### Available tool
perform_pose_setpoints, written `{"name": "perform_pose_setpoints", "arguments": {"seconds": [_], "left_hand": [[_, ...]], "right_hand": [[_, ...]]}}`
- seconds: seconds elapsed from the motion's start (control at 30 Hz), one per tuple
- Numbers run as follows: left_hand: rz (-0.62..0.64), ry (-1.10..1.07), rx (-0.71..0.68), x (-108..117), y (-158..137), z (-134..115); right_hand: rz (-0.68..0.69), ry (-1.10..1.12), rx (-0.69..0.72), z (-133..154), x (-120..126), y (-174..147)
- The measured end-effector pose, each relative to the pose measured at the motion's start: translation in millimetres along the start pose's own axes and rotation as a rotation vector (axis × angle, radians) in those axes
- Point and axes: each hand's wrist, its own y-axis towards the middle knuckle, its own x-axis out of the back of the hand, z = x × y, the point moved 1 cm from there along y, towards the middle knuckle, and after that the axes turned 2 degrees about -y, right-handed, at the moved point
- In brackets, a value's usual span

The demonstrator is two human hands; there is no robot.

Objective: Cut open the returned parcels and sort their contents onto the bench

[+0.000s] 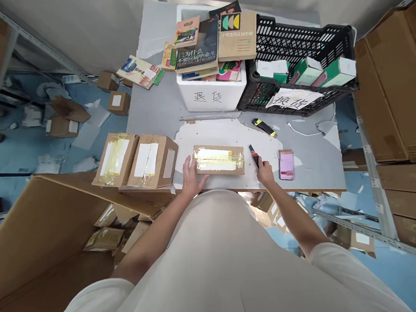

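A taped cardboard box [220, 167] lies flat near the table's front edge, its white label under clear yellowish tape. At its left end is my left hand [192, 177], fingers spread and lightly against the box and tabletop. My right hand [265, 173] is wrapped round a red and black utility knife [254, 156], which points away from me, just right of the box. Whether the blade is out is too small to tell. Close to that hand on the right lies a phone [286, 165] with a lit pink screen. A second, black and yellow utility knife [264, 128] rests farther back.
Two taped boxes [147, 161] stand at the table's left edge. Behind are a white foam bin [213, 96] heaped with books and a black crate [299, 38] holding green-and-white boxes. A large open carton [56, 223] of parcels is at my left; shelving [378, 196] borders the right.
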Motion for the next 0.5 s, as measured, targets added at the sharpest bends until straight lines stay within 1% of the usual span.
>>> {"name": "perform_pose_setpoints", "arguments": {"seconds": [0.03,0.07,0.13,0.17,0.2,0.27,0.3,0.33,0.37,0.4,0.47,0.5], "left_hand": [[0.012,-0.053,0.091,1.4,-1.3,5.3],[0.048,-0.112,0.174,2.1,-2.2,10.4],[0.132,-0.239,0.296,2.0,-2.3,17.6],[0.155,-0.302,0.337,1.6,-1.1,19.0],[0.16,-0.357,0.371,1.3,1.3,18.8],[0.117,-0.419,0.443,1.9,9.8,14.4],[0.073,-0.413,0.486,3.0,15.4,11.0],[0.03,-0.387,0.524,4.5,21.6,7.5],[-0.005,-0.351,0.551,6.1,27.8,4.3],[-0.022,-0.312,0.568,7.5,33.3,1.7],[0.014,-0.247,0.568,8.3,40.4,-0.5],[0.054,-0.224,0.553,7.3,41.3,-0.1]], "right_hand": [[0.015,0.053,-0.037,1.9,-12.4,1.7],[0.001,0.106,-0.055,3.7,-21.3,2.4],[-0.086,0.218,-0.019,8.1,-29.1,1.4],[-0.123,0.285,0.043,11.4,-29.0,0.1],[-0.128,0.364,0.132,15.9,-27.3,-1.5],[-0.043,0.566,0.314,28.4,-21.0,-4.3],[0.005,0.676,0.358,35.5,-17.1,-5.1],[0.025,0.776,0.356,42.3,-13.1,-5.3],[0.009,0.851,0.313,48.4,-9.2,-4.8],[-0.035,0.891,0.242,53.2,-5.7,-4.1],[-0.119,0.866,0.118,59.1,-0.9,-2.6],[-0.125,0.827,0.099,60.4,0.1,-2.2]]}}
